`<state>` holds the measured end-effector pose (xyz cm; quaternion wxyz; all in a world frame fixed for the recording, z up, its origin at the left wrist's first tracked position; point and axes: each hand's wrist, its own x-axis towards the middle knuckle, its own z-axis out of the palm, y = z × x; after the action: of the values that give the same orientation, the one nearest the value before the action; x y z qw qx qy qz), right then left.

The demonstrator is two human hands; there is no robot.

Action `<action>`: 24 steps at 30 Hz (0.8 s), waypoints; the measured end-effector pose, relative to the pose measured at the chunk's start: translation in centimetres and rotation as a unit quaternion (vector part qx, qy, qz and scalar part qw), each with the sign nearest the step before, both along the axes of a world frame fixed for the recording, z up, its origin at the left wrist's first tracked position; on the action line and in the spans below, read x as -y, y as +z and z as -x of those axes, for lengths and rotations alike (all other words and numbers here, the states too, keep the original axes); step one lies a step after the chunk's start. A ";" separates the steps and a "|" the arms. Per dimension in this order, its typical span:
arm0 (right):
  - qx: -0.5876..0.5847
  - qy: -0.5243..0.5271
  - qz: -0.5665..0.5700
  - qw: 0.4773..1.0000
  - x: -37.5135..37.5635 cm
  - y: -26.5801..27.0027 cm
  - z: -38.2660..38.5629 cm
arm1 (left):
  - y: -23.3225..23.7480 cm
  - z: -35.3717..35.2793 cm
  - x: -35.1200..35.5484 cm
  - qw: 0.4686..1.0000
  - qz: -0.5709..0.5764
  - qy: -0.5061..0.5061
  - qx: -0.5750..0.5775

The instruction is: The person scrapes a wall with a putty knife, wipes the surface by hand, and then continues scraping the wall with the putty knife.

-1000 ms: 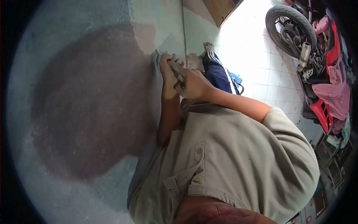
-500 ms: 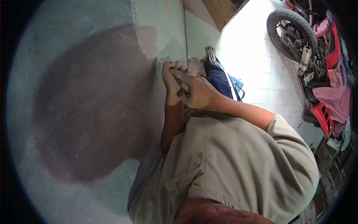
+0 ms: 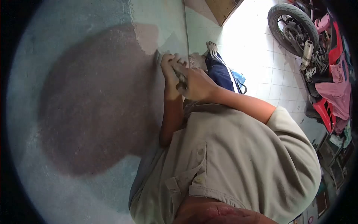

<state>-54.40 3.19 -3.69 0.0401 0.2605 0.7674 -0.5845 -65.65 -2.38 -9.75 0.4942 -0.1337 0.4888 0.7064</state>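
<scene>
My left hand (image 3: 168, 66) is closed near the green wall, its fingers curled by the thin, pale edge of a flat blade that meets the wall. Beside it, my right hand (image 3: 197, 85) wraps round a grey, crusted scraper (image 3: 181, 77), which slants up toward the left fingers. The hands hide where handle and blade would join. On the wall (image 3: 89, 93), a ragged edge (image 3: 135, 35) of a lighter coat runs down to just above the blade. A large shadow covers much of the wall.
Below, a bare foot (image 3: 211, 46) and a blue trouser leg (image 3: 220, 72) show over white floor tiles (image 3: 263, 71). A motorcycle wheel (image 3: 292, 28) and pink cloth (image 3: 333, 95) are at the right. A wooden furniture corner (image 3: 222, 11) juts in at the top.
Both hands have shifted slightly upward in the view, still close together with the scraper. The surroundings have shifted a little as well.
</scene>
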 end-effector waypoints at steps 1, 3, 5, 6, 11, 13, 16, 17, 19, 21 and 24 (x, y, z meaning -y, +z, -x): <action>0.001 -0.005 0.002 1.000 0.1 -0.4 0.0 | 0.5 -0.3 -0.9 0.998 0.051 0.022 -0.016; -0.017 -0.020 -0.011 1.000 0.1 0.2 -0.7 | 0.6 -0.2 -1.9 0.994 0.091 0.042 -0.031; -0.032 -0.034 -0.012 0.999 0.1 -0.6 -0.5 | -0.9 0.4 -0.2 0.999 -0.032 -0.005 0.028; -0.042 -0.040 -0.018 0.998 0.2 -2.1 -0.1 | -2.1 0.6 0.0 0.999 -0.027 -0.006 0.030; -0.053 -0.040 -0.010 0.998 -0.1 -1.8 -0.4 | -3.1 0.9 -0.9 0.999 0.020 0.026 0.032; -0.052 -0.043 0.007 0.998 -0.2 -3.2 -0.3 | -5.1 1.5 -1.4 0.998 0.048 0.029 0.028; -0.071 -0.049 -0.010 0.996 -0.9 -3.3 -0.5 | -6.3 1.4 -1.3 0.999 0.031 0.025 0.035; -0.087 -0.051 -0.023 0.995 -0.7 -3.2 -0.4 | -6.3 1.4 -0.9 0.999 0.006 0.019 0.048; -0.025 -0.028 -0.029 0.999 0.8 -6.3 0.5 | -5.5 1.9 -0.4 0.999 0.033 0.012 0.007; -0.038 -0.049 -0.025 0.998 0.3 -6.0 0.4 | -5.2 0.2 -3.0 0.999 0.026 -0.013 -0.026; -0.121 -0.066 -0.079 0.987 0.5 -5.6 0.6 | -5.5 -5.6 -14.1 0.991 -0.068 -0.110 0.031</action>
<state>-55.04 2.69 -9.34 -0.1125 0.2408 0.7915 -0.5503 -60.06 11.71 -15.23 0.5917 -0.0672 0.4353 0.6752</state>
